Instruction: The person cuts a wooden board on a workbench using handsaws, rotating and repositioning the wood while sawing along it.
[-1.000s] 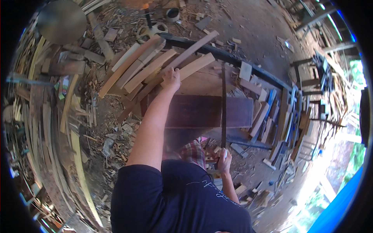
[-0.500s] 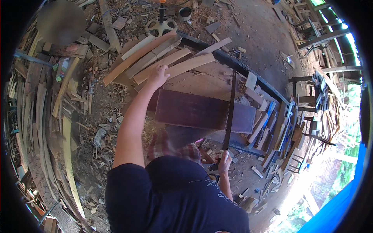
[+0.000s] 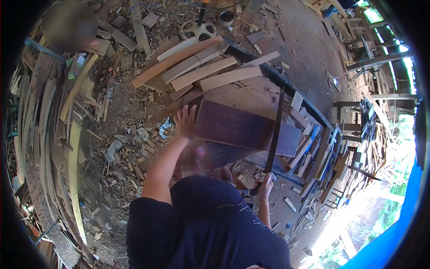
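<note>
A dark reddish-brown board point(image 3: 233, 124) lies crosswise below me. My left hand point(image 3: 183, 122) is at its left end, fingers spread and apart. Whether they touch the wood I cannot tell. My right hand point(image 3: 265, 184) grips the dark handle of a long hand saw point(image 3: 275, 134), whose blade lies lengthwise across the board toward its right end. Beyond the board, several loose light and reddish wooden slats point(image 3: 229, 77) rest at a slant. Red checkered cloth shows below the board, partly hidden by my body.
Stacked offcuts point(image 3: 306, 152) lie right of the board inside a dark frame point(image 3: 253, 60). Long planks point(image 3: 75, 179) line the left. A pale spoked base with a pole point(image 3: 198, 30) and a pot point(image 3: 226, 18) stand beyond. Wood scraps litter the ground, and a blue tarp point(image 3: 376, 244) hangs at lower right.
My left hand has left the light slats and moved down to the dark board's left end, fingers now spread. My right hand and saw sit slightly farther right as the view shifts.
</note>
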A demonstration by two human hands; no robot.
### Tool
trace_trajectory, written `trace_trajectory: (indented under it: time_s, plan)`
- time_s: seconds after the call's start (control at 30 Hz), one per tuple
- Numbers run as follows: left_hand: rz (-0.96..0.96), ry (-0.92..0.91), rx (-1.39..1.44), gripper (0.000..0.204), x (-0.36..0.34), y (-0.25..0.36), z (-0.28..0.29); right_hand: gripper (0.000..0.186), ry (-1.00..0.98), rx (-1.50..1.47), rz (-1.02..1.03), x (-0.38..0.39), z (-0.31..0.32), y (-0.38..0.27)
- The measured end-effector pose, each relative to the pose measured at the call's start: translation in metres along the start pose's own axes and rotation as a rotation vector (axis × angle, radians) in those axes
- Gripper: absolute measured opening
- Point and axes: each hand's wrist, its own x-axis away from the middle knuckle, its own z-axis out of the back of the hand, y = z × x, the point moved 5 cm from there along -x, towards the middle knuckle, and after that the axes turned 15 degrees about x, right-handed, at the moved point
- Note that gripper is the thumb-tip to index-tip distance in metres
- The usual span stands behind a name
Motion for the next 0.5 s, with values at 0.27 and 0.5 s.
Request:
trace_trajectory:
  time_s: [0.27,0.5]
  plan:
    - [-0.081,-0.043,0.06,0.064,0.007,-0.024,0.009,0.058,0.024,0.007,0.013,-0.001,-0.002,0.001]
    - [-0.17,-0.006,-0.11,0.054,0.007,-0.02,0.013,0.064,0.038,0.03,-0.027,0.008,0.005,-0.011]
